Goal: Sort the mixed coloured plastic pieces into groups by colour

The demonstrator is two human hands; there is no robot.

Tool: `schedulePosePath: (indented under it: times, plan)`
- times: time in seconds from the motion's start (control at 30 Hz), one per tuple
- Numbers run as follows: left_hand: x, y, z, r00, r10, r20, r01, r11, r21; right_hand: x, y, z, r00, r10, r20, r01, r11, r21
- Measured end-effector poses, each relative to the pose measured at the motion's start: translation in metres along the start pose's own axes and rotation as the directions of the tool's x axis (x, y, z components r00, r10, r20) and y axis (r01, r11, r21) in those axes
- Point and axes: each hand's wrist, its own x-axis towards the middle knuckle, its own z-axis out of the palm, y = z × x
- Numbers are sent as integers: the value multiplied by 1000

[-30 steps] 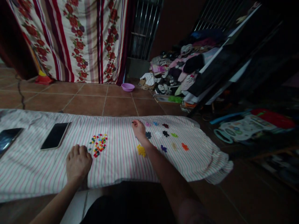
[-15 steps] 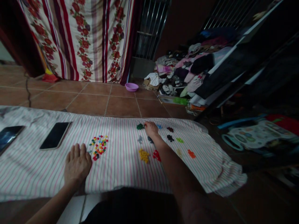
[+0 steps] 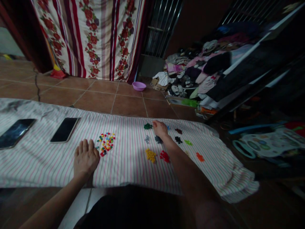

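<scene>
Left hand [image 3: 86,157] flat, palm down, fingers extended, no grip visible, on striped cloth [image 3: 128,171] just beside loose batch of mixed-colour pieces [image 3: 107,145]; one teal piece [image 3: 97,147] sits right by its edge, contact unclear. Right hand [image 3: 160,128] at far side of cloth, fingers bunched and pointing down just right of dark green cluster [image 3: 148,126]; can't tell if anything is pinched, tips too small and dark. Single-colour clusters around it: light grey [image 3: 147,139], dark grey [image 3: 158,140], yellow [image 3: 151,155], red [image 3: 164,156], black [image 3: 178,140], lime [image 3: 188,142], brown [image 3: 178,131], orange [image 3: 200,156]; light blue [image 3: 168,128] partly behind the hand. Handling, my judgement: best to lift the right wrist and forearm clear, since they reach over or close by the red and dark grey clusters and a low sleeve-line sweep would scatter them. Fingertip pinch suits pieces this small, one at a time; low, straight release so nothing bounces between neighbours. Dark green, dark grey and black read alike in this dim light, so colour check before letting go. Left hand should stay light, as dragging the cloth would shift everything.
</scene>
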Motion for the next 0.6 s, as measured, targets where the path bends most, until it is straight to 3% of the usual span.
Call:
schedulePosePath:
  times: [0.13,0.27,0.43,0.6]
  plan:
    - [1,1,-2,1000,-6,-4,6,1000,-3,-10,-24,-5,994,-65,-85,75,991,113]
    - [1,2,-2,1000,-11,-19,10,999,-37,-39,-68,1,958,-256,-127,284,907,312]
    - [1,0,1,998,-2,-56,1,1000,-27,-84,-125,26,869,-492,-44,440,731,521]
    - [1,0,2,997,1,-80,-3,1000,-18,-102,-157,44,838,-545,31,442,711,547]
